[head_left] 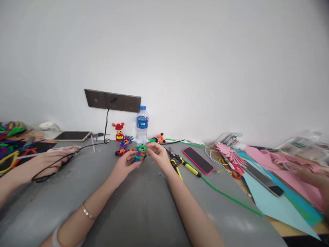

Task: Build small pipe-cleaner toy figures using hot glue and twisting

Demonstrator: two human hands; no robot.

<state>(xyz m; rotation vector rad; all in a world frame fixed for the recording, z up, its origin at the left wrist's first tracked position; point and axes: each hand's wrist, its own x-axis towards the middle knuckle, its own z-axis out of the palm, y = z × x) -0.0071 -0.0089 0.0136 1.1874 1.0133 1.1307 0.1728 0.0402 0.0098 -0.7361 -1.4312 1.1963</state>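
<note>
Near the middle of the grey table, my left hand grips a small green, blue and purple fuzzy figure between thumb and fingers. My right hand pinches the green top of the same figure from the right side. Just behind my left hand stands a purple and orange fuzzy figure, and behind that a red and yellow one. A water bottle stands upright by the wall. Black and yellow pliers lie to the right of my right hand.
A pink-cased phone and a green stem lie at right, before coloured paper. Another person's hand is at left near a black cable; another person's hand is at far right.
</note>
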